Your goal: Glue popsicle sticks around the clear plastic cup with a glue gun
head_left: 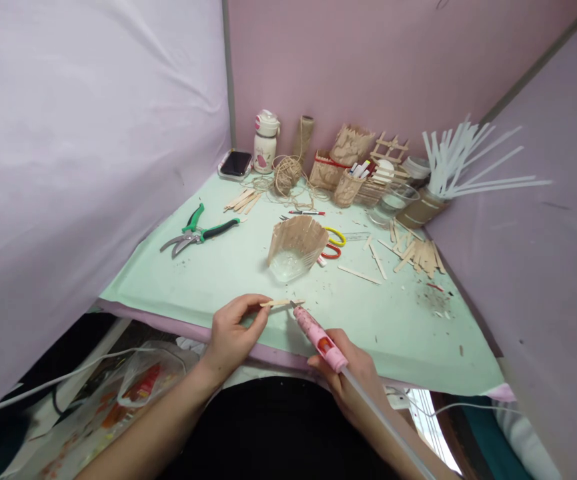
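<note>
Between the thumb and fingers of my left hand (238, 330) is a thin wooden craft stick (279, 303), held level above the table's front part. My right hand (351, 370) is wrapped round a pink hot glue gun (315, 335), with a long clear glue stick (385, 420) running out of its rear. The nozzle is at the right part of the craft stick; whether it touches cannot be made out. Just beyond my hands stands a clear plastic cup (291, 265), its far side lined with upright craft sticks (298, 233).
Green-handled pruning shears (195, 233) lie at left. Scissors (335, 243) lie behind the cup. Loose craft sticks (421, 257) are heaped at right, near a holder of white glue sticks (451, 163). A twine ball (287, 175), bottle (266, 143) and phone (237, 164) line the back.
</note>
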Demonstrator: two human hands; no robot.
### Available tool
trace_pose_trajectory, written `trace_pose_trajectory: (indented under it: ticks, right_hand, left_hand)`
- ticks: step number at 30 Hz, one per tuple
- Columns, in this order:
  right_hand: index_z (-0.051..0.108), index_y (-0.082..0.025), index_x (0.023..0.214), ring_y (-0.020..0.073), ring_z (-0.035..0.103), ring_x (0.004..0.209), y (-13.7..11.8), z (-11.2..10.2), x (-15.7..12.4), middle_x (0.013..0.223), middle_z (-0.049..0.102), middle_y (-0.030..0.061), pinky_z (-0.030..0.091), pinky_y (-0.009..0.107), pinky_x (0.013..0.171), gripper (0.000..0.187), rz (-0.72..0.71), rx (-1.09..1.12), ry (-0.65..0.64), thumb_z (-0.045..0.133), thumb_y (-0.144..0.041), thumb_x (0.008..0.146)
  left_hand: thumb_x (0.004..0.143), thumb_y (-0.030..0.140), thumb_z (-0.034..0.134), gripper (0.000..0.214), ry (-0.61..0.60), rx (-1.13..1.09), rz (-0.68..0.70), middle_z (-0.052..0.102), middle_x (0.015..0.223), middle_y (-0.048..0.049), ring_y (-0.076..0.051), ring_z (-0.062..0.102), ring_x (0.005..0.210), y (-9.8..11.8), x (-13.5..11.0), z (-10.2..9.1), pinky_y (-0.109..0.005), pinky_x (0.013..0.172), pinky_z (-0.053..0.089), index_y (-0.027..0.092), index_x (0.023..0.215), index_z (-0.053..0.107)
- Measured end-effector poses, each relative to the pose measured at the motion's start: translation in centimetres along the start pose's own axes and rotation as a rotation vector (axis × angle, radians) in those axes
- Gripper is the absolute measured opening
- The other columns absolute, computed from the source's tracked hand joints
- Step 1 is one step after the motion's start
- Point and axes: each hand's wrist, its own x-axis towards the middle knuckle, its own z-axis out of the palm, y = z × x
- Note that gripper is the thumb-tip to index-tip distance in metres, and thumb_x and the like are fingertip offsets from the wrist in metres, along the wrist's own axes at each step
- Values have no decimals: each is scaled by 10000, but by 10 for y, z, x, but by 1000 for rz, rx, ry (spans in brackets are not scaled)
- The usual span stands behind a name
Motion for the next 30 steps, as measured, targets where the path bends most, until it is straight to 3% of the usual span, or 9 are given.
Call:
trace_pose_trajectory:
  ticks: [4, 12, 16, 20, 24, 30]
  right_hand:
    - [522, -244, 865, 159, 561, 540, 0, 0, 0, 654, 603, -22, 396, 244, 529, 255, -14, 12, 22, 477, -487, 924]
    - [534, -247, 827, 165, 551, 534, 6, -3, 0, 625, 594, -27, 406, 255, 517, 243, 108, 44, 43, 529, -484, 877]
    - [582, -243, 851, 171, 596, 620, -5, -5, 6, 725, 655, -10, 451, 262, 562, 212, 244, 198, 225, 620, -451, 831]
    - [613, -230, 900, 180, 619, 698, -21, -8, 15, 846, 700, 17, 468, 274, 607, 230, 292, 259, 394, 679, -409, 771]
    - [621, -231, 925, 169, 615, 699, -24, -7, 19, 865, 708, 14, 466, 281, 642, 232, 233, 280, 397, 664, -405, 779]
    - [610, -242, 899, 179, 598, 649, -14, -1, 19, 777, 685, 15, 441, 279, 594, 174, 175, 139, 417, 627, -386, 804]
  left_hand:
    - [858, 233, 642, 95, -2, -26, -53, 739, 872, -34, -140, 691, 793, 2, 1, 1, -237, 751, 554, 178, 908, 702]
    - [838, 291, 659, 140, -6, -201, -228, 736, 857, -49, -158, 711, 796, 5, 6, 1, -244, 749, 576, 165, 893, 686]
    - [813, 299, 671, 152, -17, -307, -289, 734, 784, -48, -163, 717, 741, 16, 12, -2, -239, 687, 581, 154, 860, 679]
    - [816, 291, 665, 155, -75, -311, -272, 731, 798, -59, -160, 706, 744, 31, 15, -4, -241, 690, 577, 146, 868, 685]
    - [821, 281, 658, 141, -97, -312, -238, 732, 821, -60, -165, 704, 766, 40, 17, -1, -251, 710, 575, 154, 878, 685]
    - [816, 233, 649, 99, -133, -286, -203, 726, 804, -47, -157, 699, 738, 48, 17, 5, -240, 674, 562, 160, 873, 685]
